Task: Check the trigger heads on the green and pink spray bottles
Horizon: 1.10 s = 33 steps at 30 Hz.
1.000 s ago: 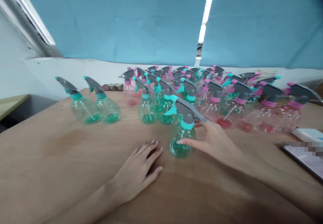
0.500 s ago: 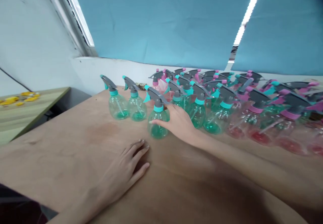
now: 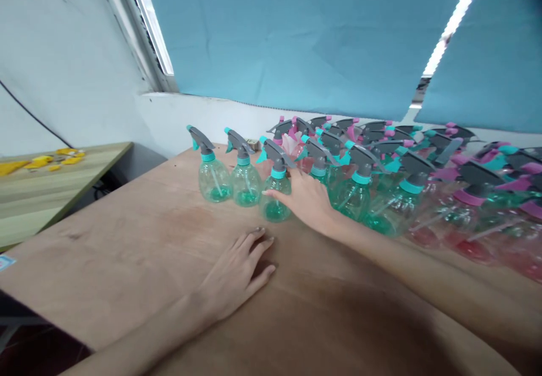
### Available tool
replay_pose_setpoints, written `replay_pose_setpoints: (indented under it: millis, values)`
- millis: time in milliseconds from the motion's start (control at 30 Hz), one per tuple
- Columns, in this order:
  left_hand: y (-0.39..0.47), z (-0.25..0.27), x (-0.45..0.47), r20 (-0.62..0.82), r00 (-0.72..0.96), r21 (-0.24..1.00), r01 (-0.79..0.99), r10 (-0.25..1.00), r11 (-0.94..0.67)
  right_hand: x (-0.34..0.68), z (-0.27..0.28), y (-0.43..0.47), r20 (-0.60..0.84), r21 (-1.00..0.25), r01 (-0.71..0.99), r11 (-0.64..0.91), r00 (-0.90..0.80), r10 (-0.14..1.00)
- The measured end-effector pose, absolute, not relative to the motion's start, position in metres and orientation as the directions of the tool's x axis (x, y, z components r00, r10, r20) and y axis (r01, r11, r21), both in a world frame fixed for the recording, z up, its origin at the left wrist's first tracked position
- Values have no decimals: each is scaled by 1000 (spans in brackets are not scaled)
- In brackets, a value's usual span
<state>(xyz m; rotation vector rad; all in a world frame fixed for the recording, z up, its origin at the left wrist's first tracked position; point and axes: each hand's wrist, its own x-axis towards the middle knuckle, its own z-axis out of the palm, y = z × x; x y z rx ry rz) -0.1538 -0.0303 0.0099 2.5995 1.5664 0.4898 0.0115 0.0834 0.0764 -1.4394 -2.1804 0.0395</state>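
My right hand (image 3: 311, 198) is wrapped round a clear green spray bottle (image 3: 276, 206) with a grey and turquoise trigger head, its thumb across the near side and its other fingers hidden behind. The bottle stands upright on the wooden table. To its left, two similar bottles, an outer spray bottle (image 3: 214, 181) and a nearer spray bottle (image 3: 246, 184), stand side by side, each with a little green at the bottom. My left hand (image 3: 239, 269) lies on the tabletop in front of them, palm down with fingers apart, holding nothing.
Many more spray bottles crowd the right and back, including a green bottle (image 3: 353, 195) and a pink bottle (image 3: 470, 240). A blue covering (image 3: 296, 43) hangs behind the table (image 3: 139, 240). Yellow pieces (image 3: 40, 161) lie on a separate side table (image 3: 63, 189) at left.
The bottle in my right hand has moved back and left, close beside the two standing bottles. The view has swung slightly left. My left hand still rests on the table.
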Motion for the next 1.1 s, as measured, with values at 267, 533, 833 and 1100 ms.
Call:
replay_pose_setpoints:
  millis: [267,533,833,1100]
  values:
    - [-13,5,-151,265,443,228,834,856,-502,5,80,96,352,-277,869,409,-304,885]
    - [-4,9,-145,278,416,197,858,866,-475,0,81,99,323,-307,864,400,-300,897]
    - [8,19,-129,235,300,261,897,925,-357,28,88,63,324,-327,798,507,-410,853]
    - [48,54,-86,205,185,344,906,961,-248,89,94,12,249,-399,780,483,-414,875]
